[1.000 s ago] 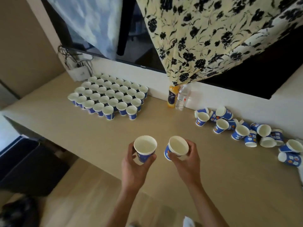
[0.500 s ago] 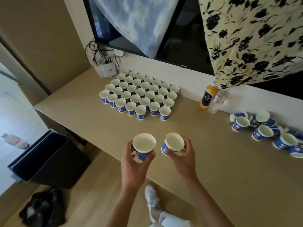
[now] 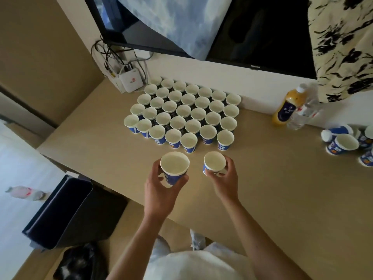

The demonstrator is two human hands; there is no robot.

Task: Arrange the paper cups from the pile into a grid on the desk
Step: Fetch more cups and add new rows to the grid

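A grid of several blue-and-white paper cups (image 3: 182,112) stands upright on the beige desk (image 3: 282,188), near the wall. My left hand (image 3: 159,190) holds one upright cup (image 3: 174,167) just in front of the grid's near row. My right hand (image 3: 225,179) holds a second cup (image 3: 214,163), tilted slightly, also close to the near row. The pile of loose cups (image 3: 343,143) lies at the right edge of view, some on their sides; most of it is cut off.
An orange juice bottle (image 3: 286,108) and a clear water bottle (image 3: 304,113) stand by the wall between grid and pile. A white router (image 3: 131,80) with cables sits at the grid's far left corner. A dark bin (image 3: 66,213) stands on the floor left of the desk.
The view has swung left and closer to the grid. Both hands have carried their cups from mid-desk up to the grid's near row; the pile has slid to the right edge.
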